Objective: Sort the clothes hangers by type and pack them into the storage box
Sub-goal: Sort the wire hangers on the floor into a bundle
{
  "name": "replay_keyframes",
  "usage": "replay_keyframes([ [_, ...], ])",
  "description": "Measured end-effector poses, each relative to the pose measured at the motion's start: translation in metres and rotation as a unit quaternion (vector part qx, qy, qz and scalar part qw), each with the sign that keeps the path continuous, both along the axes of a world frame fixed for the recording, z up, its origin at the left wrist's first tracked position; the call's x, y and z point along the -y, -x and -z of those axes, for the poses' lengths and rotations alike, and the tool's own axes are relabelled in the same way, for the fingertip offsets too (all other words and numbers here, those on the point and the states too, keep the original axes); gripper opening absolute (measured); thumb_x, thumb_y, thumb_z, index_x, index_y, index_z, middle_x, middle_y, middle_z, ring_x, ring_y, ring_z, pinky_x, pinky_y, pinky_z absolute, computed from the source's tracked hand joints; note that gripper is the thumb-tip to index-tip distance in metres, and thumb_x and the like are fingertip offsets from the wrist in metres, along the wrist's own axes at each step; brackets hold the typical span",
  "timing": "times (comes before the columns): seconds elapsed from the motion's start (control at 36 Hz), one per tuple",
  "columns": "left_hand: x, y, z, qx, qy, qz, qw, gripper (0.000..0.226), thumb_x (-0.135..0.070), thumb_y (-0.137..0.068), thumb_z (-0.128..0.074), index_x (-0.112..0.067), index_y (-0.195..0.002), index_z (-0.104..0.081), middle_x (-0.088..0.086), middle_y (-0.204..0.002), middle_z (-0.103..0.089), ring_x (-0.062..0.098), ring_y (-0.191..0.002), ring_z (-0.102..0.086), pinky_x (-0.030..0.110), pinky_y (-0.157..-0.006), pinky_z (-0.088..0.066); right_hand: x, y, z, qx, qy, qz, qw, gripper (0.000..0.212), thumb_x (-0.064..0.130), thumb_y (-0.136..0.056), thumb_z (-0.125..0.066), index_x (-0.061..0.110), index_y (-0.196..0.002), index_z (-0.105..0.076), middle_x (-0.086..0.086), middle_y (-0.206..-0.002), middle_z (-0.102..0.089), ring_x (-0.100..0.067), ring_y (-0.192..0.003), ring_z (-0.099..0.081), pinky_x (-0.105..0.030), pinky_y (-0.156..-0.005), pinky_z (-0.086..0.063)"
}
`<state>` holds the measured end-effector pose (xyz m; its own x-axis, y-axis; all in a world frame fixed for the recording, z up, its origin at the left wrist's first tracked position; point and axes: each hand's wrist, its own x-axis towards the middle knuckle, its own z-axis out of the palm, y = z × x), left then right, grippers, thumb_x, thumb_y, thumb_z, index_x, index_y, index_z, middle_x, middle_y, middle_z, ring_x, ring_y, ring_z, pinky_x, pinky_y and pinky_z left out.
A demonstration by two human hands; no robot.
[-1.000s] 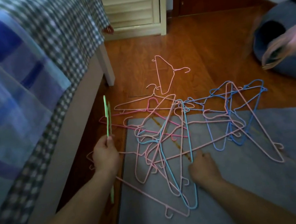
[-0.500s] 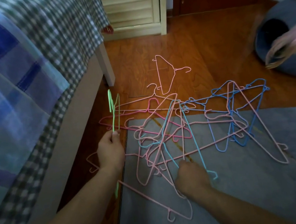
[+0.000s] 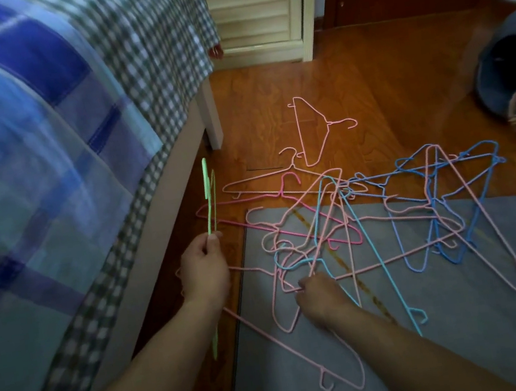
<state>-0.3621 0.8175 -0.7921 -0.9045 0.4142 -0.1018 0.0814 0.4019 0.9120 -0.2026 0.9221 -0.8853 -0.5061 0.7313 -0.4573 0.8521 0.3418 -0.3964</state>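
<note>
Left hand (image 3: 205, 269): clenched on thin green hangers (image 3: 208, 198), at least two, held upright beside the rug's left edge.
Right hand (image 3: 321, 297): pinching thin pink and turquoise wire in the pile, on the rug.
Hanger pile (image 3: 352, 225): tangled slim wire triangles with hooks; pink, blue, turquoise; straddling the rug's far edge.
Lone pink hanger (image 3: 310, 129): beyond the rug, on glossy wood.
Rug (image 3: 449, 334): grey, flat, matte.
</note>
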Motion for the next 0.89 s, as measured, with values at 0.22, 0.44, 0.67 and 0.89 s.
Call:
replay_keyframes([
  [0.22,-0.011,0.006,-0.001,-0.01,-0.007,0.0,1.0,0.023,-0.027,-0.103,-0.048,-0.025,-0.1,-0.07,-0.002,-0.083,-0.067,0.031,-0.087,-0.064,0.041,-0.085,-0.051,-0.017,0.01,-0.039,-0.359,0.086,0.377,0.85,0.03,0.003,-0.08,-0.049,0.03,-0.094,-0.052,-0.01,-0.08,-0.062,-0.033,-0.069,-0.065,-0.057,-0.071,-0.059],
  [0.44,-0.052,-0.013,-0.008,-0.07,-0.061,0.024,0.995,0.029,-0.025,-0.105,-0.048,-0.015,-0.115,-0.074,0.021,-0.096,-0.072,0.039,-0.088,-0.064,0.035,-0.071,-0.043,-0.06,-0.025,-0.101,-0.496,0.249,0.415,0.721,0.046,-0.019,-0.092,-0.044,0.005,-0.131,-0.047,-0.014,-0.095,-0.056,-0.02,-0.047,-0.064,-0.015,-0.032,-0.034],
  [0.67,-0.063,-0.025,-0.02,-0.099,-0.093,0.02,0.991,0.029,-0.021,-0.105,-0.048,-0.011,-0.105,-0.075,0.006,-0.097,-0.072,0.023,-0.094,-0.062,0.033,-0.08,-0.043,-0.085,-0.059,-0.138,-0.625,0.384,0.372,0.569,0.028,-0.005,-0.103,-0.035,0.006,-0.116,-0.057,-0.005,-0.086,-0.057,-0.009,-0.056,-0.067,-0.01,-0.033,-0.033],
  [0.89,-0.07,-0.031,-0.025,-0.021,-0.128,0.049,0.99,0.026,-0.029,-0.102,-0.057,-0.009,-0.094,-0.071,0.002,-0.069,-0.06,0.018,-0.066,-0.052,0.033,-0.066,-0.04,-0.098,-0.064,-0.142,-0.567,0.347,0.407,0.626,0.029,0.03,-0.105,-0.05,0.014,-0.081,-0.057,0.005,-0.049,-0.046,-0.004,-0.037,-0.041,-0.016,-0.033,-0.027],
])
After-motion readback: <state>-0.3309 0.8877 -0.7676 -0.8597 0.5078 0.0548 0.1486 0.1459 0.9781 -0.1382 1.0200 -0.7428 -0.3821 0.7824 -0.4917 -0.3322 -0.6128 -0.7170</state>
